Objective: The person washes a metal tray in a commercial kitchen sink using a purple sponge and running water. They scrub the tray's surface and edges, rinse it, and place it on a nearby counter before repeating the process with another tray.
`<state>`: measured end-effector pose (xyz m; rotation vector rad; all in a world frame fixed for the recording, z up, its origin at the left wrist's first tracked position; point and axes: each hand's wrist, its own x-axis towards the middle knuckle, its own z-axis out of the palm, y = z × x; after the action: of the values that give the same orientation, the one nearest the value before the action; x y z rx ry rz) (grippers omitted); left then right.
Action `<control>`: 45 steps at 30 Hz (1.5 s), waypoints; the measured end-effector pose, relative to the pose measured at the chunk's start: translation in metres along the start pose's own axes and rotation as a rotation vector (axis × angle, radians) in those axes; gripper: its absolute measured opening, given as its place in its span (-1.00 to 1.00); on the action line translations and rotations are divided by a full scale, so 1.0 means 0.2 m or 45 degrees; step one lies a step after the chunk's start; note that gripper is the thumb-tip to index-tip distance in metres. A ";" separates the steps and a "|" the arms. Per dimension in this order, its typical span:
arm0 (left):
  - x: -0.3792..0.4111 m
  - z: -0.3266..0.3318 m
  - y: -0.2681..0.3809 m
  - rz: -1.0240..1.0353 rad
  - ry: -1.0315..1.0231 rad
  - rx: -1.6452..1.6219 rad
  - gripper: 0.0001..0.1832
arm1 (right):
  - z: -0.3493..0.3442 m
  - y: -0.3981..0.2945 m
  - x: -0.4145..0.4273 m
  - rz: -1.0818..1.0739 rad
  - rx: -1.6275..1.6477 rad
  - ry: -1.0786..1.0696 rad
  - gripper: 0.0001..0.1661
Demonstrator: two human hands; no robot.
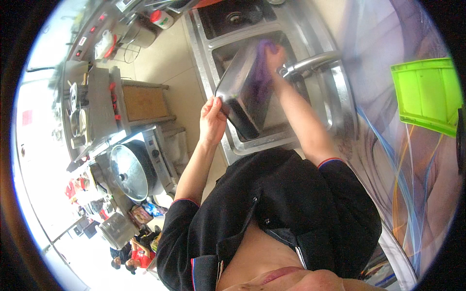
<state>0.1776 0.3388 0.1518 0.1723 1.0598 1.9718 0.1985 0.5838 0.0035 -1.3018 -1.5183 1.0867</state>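
A deep rectangular metal pan (pixel 238 78) is tilted on its side over the near basin of a stainless steel sink (pixel 206 69). My left hand (pixel 213 118) grips its near rim, the thumb on top. At the pan's far side, my right hand (pixel 275 58) presses a purple cloth (pixel 263 69) against the metal. The cloth and the fingers of that hand are blurred. A curved metal faucet (pixel 316 62) reaches over the basin, its spout end right beside my right wrist. Part of the basin floor is hidden by the pan.
Beyond the pan lies a second basin (pixel 214 22) with a drain. A bright green plastic crate (pixel 422 94) stands at right. On the left are a large pan with a glass lid (pixel 129 172), a red-lidded white jar (pixel 162 20) and, farther off, two people (pixel 140 256).
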 end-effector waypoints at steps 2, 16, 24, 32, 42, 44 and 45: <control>-0.01 0.03 0.04 0.033 -0.061 -0.004 -0.85 | 0.03 0.28 0.13 0.020 0.062 0.132 -0.50; 0.01 0.23 -0.03 0.323 -0.352 1.432 -0.86 | -0.38 -0.25 -0.43 0.699 1.131 -1.036 -0.31; 0.13 0.15 -0.23 0.753 -0.554 1.697 -0.90 | -0.55 -0.27 -0.43 1.078 1.424 -1.101 -0.27; 0.24 -0.01 -0.47 0.775 -0.618 2.041 -0.85 | -0.53 0.04 -0.47 1.183 0.825 -0.923 -0.55; 0.40 -0.26 -0.41 0.991 -0.216 2.292 -0.65 | -0.45 0.44 -0.33 0.952 0.794 -0.647 -0.78; 0.39 -0.28 -0.29 1.040 0.135 2.234 -0.55 | -0.46 0.50 -0.34 0.860 0.823 -0.659 -0.77; 0.38 -0.28 -0.28 0.989 0.265 1.976 -0.50 | -0.47 0.49 -0.34 0.809 0.835 -0.678 -0.76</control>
<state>0.1386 0.3765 0.0569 1.3630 2.7375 1.2315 0.3228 0.5321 -0.0683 -1.0689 -0.9211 2.2524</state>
